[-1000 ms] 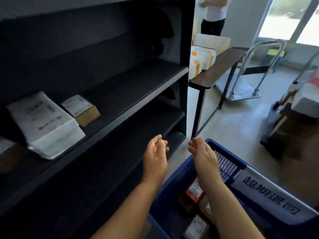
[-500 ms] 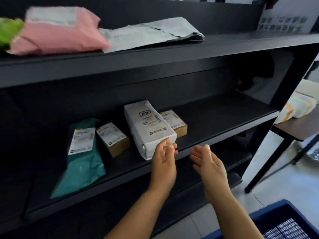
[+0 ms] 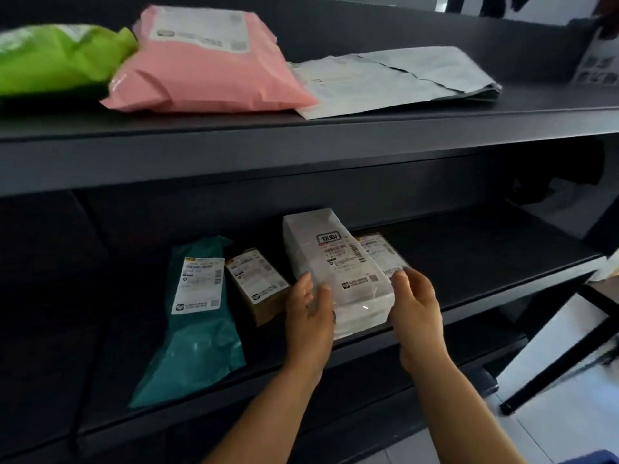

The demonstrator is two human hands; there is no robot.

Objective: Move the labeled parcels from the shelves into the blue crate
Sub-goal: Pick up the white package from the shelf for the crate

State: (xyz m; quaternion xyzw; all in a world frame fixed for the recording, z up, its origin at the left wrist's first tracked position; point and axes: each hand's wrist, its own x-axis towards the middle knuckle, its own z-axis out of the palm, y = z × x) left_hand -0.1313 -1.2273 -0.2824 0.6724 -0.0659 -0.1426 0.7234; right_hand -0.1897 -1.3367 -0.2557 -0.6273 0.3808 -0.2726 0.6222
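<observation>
White parcel (image 3: pixel 338 262): left hand (image 3: pixel 310 324) and right hand (image 3: pixel 418 316) fingers (image 3: pixel 304 283) curl round its near end; two cardboard boxes (image 3: pixel 258 283) (image 3: pixel 378 251) at nine and three o'clock.

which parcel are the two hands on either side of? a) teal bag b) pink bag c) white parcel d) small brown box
C: the left hand and right hand sit at the two sides of the white parcel, at its near end on the middle shelf; the teal bag and small brown box lie to its left.
</observation>
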